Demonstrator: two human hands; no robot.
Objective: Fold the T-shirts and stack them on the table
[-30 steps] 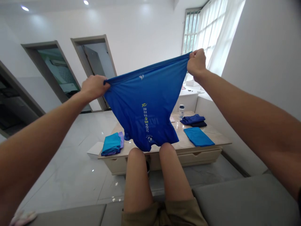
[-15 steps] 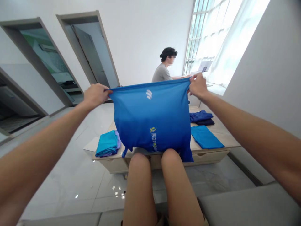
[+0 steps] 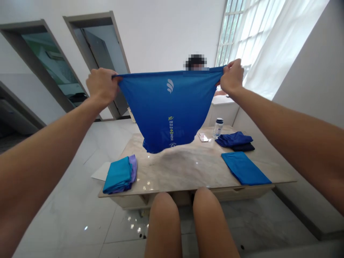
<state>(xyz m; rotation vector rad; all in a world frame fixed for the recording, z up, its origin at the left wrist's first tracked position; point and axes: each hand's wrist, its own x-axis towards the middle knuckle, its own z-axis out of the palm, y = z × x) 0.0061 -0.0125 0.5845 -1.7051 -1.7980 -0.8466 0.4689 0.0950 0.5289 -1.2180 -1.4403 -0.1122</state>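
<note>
Stretched between my two hands is a blue shirt (image 3: 156, 104) with white and yellow print running sideways on it. My left hand (image 3: 103, 86) pinches its upper left corner, fingers closed. At the upper right corner my right hand (image 3: 231, 77) grips the fabric the same way. The top edge is taut and nearly level. Its lower part swings free above the marble-topped table (image 3: 172, 172), apart from the surface. Whether sleeves or a collar are tucked inside cannot be seen.
On the table's left lies a folded teal and purple clothing stack (image 3: 119, 175). To the right are a folded blue garment (image 3: 245, 168), dark blue clothes (image 3: 235, 139), a water bottle (image 3: 218, 128) and a phone (image 3: 203, 137). Behind the shirt sits a person (image 3: 196, 62), mostly hidden.
Both hands have risen and spread a little with the shirt. Its lower edge has lifted off my knees and swung away, uncovering the tabletop, bottle and phone.
</note>
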